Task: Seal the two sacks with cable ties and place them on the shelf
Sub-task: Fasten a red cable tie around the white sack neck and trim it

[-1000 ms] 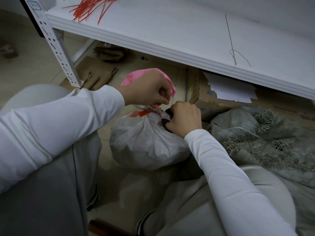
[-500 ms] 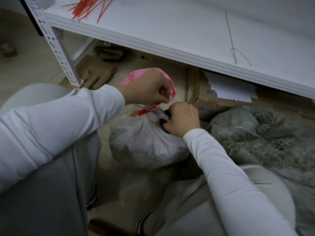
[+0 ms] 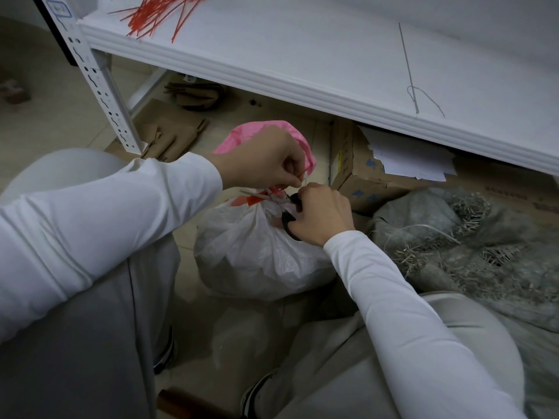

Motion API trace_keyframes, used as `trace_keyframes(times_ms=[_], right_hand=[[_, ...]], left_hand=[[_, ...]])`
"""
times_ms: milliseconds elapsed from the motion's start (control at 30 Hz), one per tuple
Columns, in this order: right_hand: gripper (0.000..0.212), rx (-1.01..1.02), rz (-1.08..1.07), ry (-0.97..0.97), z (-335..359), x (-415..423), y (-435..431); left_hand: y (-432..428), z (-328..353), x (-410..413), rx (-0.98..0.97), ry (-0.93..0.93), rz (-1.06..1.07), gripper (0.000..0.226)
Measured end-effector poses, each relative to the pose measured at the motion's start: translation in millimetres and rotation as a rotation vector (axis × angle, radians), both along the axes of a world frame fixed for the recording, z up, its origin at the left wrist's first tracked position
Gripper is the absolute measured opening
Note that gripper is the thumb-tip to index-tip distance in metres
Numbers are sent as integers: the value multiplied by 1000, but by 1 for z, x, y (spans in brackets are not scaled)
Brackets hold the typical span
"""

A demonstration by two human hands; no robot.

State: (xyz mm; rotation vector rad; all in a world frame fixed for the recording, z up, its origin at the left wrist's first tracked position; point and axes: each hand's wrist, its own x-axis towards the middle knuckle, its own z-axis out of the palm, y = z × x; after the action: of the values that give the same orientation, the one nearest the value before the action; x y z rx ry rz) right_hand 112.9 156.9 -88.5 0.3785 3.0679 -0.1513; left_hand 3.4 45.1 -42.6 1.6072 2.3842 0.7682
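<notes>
White metal shelf (image 3: 302,55) spans the top. Below it, on the tiled floor, stands a white translucent plastic sack (image 3: 251,252), pink at its top, neck gathered tight. The left hand (image 3: 266,164) pinches the thin red cable tie (image 3: 304,173). The right hand (image 3: 320,213) grips black-handled scissors (image 3: 287,220) at the neck.

Dim, soft, even light; wide-angle bending at edges; slightly soft focus.

My left hand (image 3: 266,158) covers most of the pink top of the sack (image 3: 254,249) and its gathered neck, so only a short red bit of the cable tie (image 3: 303,173) shows. My right hand (image 3: 320,213) hides much of the handles of the scissors (image 3: 286,220); whether the blades touch the tie, I cannot tell.
</notes>
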Motion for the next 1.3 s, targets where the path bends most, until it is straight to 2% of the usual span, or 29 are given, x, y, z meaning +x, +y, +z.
trace_keyframes(times_ms=[467,600,700,1000,1300], right_hand=[[31,24,-14,9,5,-2,-3],[29,1,32,71,10,-1,-12],[35,-47,51,119,11,-2,-26],[37,-25,-50,19,6,0,-9],[29,-55,-141,14,26,1,13]], left_hand=[[0,-1,-5,6,47,33,10],[4,6,-3,120,29,35,10],[6,11,1,152,-11,7,9],[11,8,-5,213,-20,137,14],[1,23,-14,466,-483,308,18]])
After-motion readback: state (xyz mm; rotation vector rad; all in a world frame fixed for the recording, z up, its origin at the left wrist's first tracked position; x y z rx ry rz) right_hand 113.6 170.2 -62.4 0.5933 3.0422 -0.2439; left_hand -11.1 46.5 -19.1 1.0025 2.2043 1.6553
